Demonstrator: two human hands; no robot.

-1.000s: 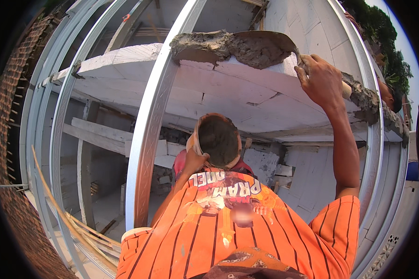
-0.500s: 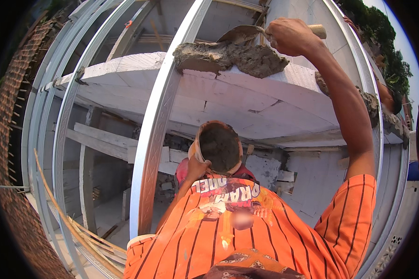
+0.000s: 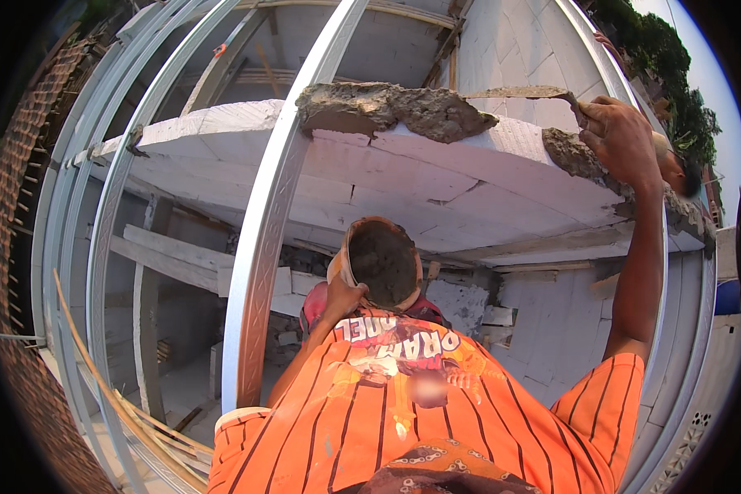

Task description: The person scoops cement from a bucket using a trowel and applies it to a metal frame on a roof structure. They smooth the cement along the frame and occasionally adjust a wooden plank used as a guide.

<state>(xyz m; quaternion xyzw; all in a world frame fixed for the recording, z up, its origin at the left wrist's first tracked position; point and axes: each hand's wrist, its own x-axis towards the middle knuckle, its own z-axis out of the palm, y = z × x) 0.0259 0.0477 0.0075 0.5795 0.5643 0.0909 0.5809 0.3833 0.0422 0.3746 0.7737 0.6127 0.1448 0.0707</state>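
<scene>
My left hand (image 3: 347, 298) grips the rim of a round bucket (image 3: 337, 267) of wet grey mortar (image 3: 384, 262), held low against my body. My right hand (image 3: 622, 140) is closed on a trowel (image 3: 535, 93) at the right; its flat blade points left, just above and behind the top edge of a white block wall (image 3: 436, 177). A thick lump of mortar (image 3: 395, 111) lies on that edge beside a shiny steel rafter (image 3: 267, 230), and another patch (image 3: 568, 152) sits below my right hand.
Steel rafters (image 3: 107, 214) run up both sides. Bamboo poles (image 3: 90, 362) lean at the lower left, near a tiled roof (image 3: 25, 214). Below are a concrete post (image 3: 146, 329) and rubble (image 3: 288, 337). Another person's head (image 3: 682, 181) shows at the far right, near trees (image 3: 683, 99).
My right hand lifted the trowel, then moved it down and right, off the mortar lump, which now lies exposed on the wall edge. My left hand stayed on the bucket.
</scene>
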